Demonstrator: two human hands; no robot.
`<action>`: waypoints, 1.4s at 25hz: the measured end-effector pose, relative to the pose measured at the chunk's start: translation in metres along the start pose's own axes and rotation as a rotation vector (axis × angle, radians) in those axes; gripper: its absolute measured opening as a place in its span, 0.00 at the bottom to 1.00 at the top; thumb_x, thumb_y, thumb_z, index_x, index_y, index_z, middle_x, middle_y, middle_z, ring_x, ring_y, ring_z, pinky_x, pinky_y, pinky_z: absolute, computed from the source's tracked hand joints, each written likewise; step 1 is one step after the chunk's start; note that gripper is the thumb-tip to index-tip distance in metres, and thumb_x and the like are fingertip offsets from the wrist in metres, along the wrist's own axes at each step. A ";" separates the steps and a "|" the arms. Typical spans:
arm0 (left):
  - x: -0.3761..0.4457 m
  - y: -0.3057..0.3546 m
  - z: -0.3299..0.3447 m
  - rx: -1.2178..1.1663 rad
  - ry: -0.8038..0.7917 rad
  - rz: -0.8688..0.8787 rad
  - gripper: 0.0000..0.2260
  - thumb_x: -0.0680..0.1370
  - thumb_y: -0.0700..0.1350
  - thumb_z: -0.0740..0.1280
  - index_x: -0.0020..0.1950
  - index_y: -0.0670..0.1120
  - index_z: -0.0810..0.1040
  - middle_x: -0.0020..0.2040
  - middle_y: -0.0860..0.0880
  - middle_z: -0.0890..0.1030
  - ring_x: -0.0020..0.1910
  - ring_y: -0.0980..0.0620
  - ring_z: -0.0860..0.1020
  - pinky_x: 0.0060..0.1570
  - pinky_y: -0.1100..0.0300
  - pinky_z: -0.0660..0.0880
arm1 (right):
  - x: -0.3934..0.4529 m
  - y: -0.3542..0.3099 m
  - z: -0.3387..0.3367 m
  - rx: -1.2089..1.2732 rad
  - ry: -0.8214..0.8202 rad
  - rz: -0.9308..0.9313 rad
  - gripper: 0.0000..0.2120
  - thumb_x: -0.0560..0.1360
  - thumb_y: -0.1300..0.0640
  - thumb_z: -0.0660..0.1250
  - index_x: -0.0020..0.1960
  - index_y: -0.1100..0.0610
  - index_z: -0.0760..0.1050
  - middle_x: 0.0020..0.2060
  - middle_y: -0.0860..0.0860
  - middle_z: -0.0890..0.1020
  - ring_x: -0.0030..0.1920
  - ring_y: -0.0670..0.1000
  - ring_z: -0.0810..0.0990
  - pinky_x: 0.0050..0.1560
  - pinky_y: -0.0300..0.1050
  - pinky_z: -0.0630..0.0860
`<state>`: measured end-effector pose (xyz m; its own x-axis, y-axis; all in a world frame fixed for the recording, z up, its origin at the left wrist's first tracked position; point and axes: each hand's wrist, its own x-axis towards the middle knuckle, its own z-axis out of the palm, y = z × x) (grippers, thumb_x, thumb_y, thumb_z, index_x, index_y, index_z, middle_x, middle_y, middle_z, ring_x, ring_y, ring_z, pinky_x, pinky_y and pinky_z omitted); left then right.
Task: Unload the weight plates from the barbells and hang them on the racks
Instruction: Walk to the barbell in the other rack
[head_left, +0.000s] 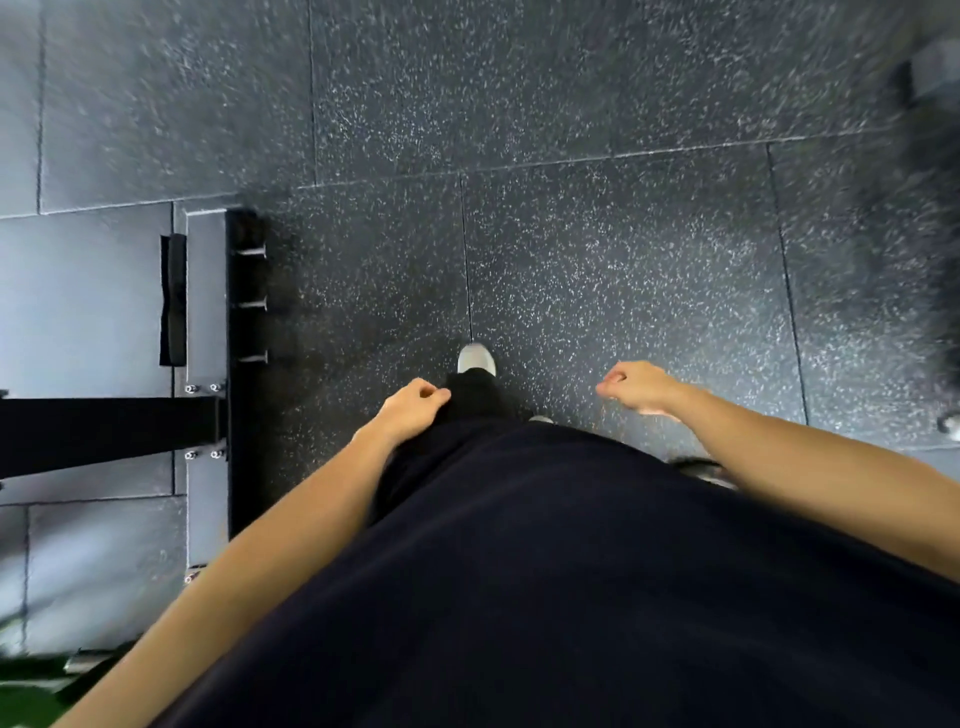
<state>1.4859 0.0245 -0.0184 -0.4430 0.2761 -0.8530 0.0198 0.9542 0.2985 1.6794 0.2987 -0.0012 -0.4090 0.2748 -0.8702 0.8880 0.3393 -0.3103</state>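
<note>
both hands, left (413, 410) and right (636, 387), hang loosely curled, holding nothing.

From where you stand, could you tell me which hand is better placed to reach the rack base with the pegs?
Probably left. The left hand hangs empty on the side of the rack base; the right hand is also empty but farther away.

A rack base (208, 364) lies on the floor (623, 234) at left; a shoe (475, 358) stands ahead between both hands.
</note>
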 end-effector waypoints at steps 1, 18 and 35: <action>0.012 0.011 -0.008 -0.020 -0.002 -0.023 0.18 0.78 0.60 0.60 0.61 0.51 0.75 0.62 0.48 0.77 0.55 0.50 0.74 0.53 0.56 0.67 | 0.012 -0.015 -0.013 -0.026 -0.013 -0.003 0.17 0.78 0.51 0.63 0.61 0.60 0.74 0.58 0.56 0.78 0.57 0.57 0.78 0.59 0.52 0.74; 0.261 0.267 -0.343 0.060 -0.004 0.030 0.18 0.80 0.57 0.61 0.63 0.47 0.74 0.59 0.48 0.78 0.52 0.50 0.74 0.53 0.56 0.69 | 0.250 -0.308 -0.373 -0.145 0.081 -0.098 0.16 0.78 0.54 0.62 0.58 0.65 0.77 0.58 0.60 0.80 0.58 0.61 0.77 0.61 0.53 0.72; 0.419 0.388 -0.567 -0.544 0.199 -0.320 0.23 0.81 0.59 0.57 0.62 0.42 0.75 0.64 0.41 0.77 0.62 0.44 0.75 0.58 0.56 0.69 | 0.523 -0.657 -0.626 -0.607 -0.157 -0.283 0.07 0.76 0.48 0.66 0.50 0.51 0.77 0.49 0.51 0.80 0.53 0.53 0.77 0.56 0.47 0.72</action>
<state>0.7995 0.4445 -0.0170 -0.5098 -0.0875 -0.8558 -0.5729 0.7766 0.2619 0.7509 0.7832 -0.0128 -0.5321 -0.0172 -0.8465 0.4575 0.8354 -0.3046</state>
